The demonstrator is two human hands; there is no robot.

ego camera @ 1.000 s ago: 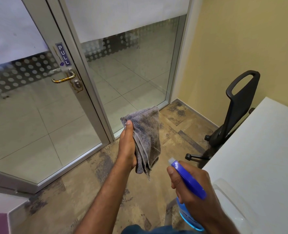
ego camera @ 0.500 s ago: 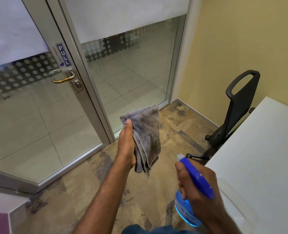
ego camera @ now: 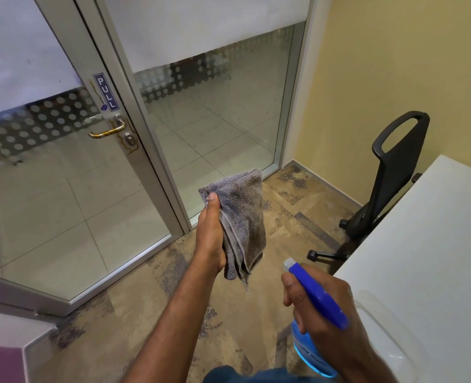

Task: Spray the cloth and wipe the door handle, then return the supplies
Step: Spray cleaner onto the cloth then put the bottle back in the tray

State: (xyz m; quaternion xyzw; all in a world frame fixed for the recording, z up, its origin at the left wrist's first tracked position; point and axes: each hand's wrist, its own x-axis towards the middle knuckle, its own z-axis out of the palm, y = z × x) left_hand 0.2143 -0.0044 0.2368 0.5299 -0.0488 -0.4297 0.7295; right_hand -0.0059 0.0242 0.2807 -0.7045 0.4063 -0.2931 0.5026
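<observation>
Two hands are in view, each holding one supply. One grey cloth (ego camera: 241, 219) hangs folded from the left hand (ego camera: 211, 236), whose thumb lies along the cloth's left edge while the fingers wrap behind it out of sight; the cloth's long axis runs up and down, its top edge raised toward the glass and its loose corners dangling toward the carpet. One spray bottle (ego camera: 316, 308) sits in the right hand (ego camera: 328, 316), fingers curled tight around its neck and a fingertip on the trigger side. The bottle's blue head slants up and to the left, its pale nozzle aimed at the lower part of the cloth, a short gap between them; the translucent blue body drops below the hand toward the bottom edge.

One door handle (ego camera: 107, 131), a brass-coloured lever, lies roughly level on the door (ego camera: 143, 150) frame at upper left, its free end pointing left, well apart from both hands. One blue PULL sticker (ego camera: 106, 91) sits just above it. One black chair (ego camera: 389, 175) stands by the yellow wall, beside one white surface (ego camera: 428, 244) at right
</observation>
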